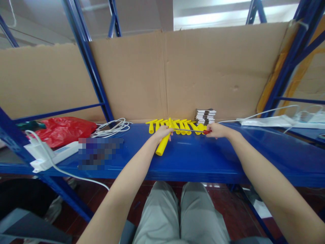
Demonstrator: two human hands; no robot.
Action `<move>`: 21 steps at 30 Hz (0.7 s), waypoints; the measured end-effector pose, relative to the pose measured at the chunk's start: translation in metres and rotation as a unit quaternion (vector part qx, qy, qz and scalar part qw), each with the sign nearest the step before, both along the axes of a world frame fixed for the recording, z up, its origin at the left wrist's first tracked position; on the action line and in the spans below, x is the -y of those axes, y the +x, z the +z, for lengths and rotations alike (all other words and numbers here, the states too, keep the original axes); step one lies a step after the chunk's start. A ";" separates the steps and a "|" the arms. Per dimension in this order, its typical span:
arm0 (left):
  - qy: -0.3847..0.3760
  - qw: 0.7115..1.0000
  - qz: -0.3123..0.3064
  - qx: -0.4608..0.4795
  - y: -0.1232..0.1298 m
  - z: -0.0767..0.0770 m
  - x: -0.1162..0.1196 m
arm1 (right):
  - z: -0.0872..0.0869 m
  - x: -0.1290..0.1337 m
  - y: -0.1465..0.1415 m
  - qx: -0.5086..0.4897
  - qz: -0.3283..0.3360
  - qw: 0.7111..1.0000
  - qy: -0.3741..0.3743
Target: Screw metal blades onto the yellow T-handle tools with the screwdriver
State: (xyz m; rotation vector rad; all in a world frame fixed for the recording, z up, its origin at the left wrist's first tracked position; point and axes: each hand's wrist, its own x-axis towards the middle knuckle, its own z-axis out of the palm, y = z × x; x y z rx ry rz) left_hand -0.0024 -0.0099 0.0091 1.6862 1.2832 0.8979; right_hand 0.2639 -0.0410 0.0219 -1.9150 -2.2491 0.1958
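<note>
My left hand is closed round a yellow tube-shaped part with a crosspiece, tilted over the blue shelf. The red handle of a screwdriver is in my right hand, fingers wrapped round it. Its thin metal shaft points left and reaches the yellow part beside my left fingers; the exact contact of the tip is too small to tell. Several similar yellow parts lie in a row behind my hands, along the cardboard.
A stack of folded papers stands by the cardboard wall. On the left of the blue shelf are a red plastic bag, coiled white cable and a power strip. A white strip lies right.
</note>
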 end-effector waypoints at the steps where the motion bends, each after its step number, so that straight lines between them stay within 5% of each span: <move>1: 0.000 1.000 0.003 -0.001 0.000 0.000 0.001 | -0.001 -0.001 0.000 -0.006 0.006 1.000 0.001; 16: -0.017 0.999 0.033 -0.004 0.002 0.002 0.002 | -0.007 -0.007 0.001 -0.039 0.001 0.999 0.014; 21: -0.020 0.999 0.036 -0.016 0.002 -0.004 -0.003 | -0.004 -0.009 0.004 -0.005 0.043 0.999 0.016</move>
